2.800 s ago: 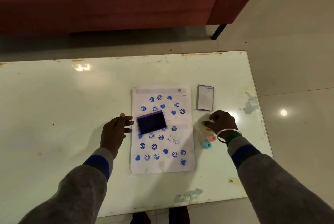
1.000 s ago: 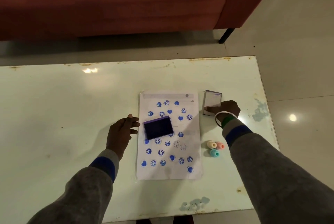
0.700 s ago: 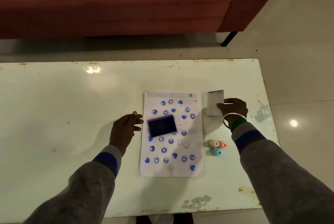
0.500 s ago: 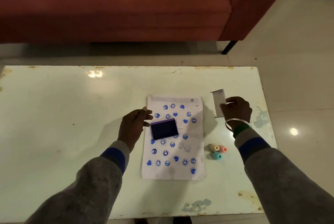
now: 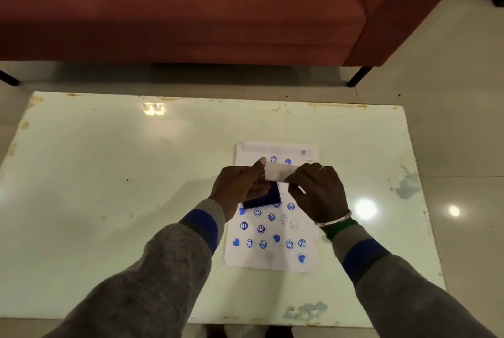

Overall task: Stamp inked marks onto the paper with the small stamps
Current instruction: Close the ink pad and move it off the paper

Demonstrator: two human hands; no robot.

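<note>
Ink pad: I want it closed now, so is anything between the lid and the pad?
Nothing visible. Both hands, left and right, hold the lid just above the pad on the paper; the left hand overlaps the pad's left edge.

Table (image 5: 136, 201): glossy pale top, reflects ceiling lights, chipped and rust-stained at edges. Paper (image 5: 272, 261): matt white sheet, blue ink marks. Ink pad (image 5: 263, 200): dark matt face. Sleeves (image 5: 152, 277): grey knit. Sofa (image 5: 191, 10): red cloth. Bangle (image 5: 334, 220): shiny metal.
</note>
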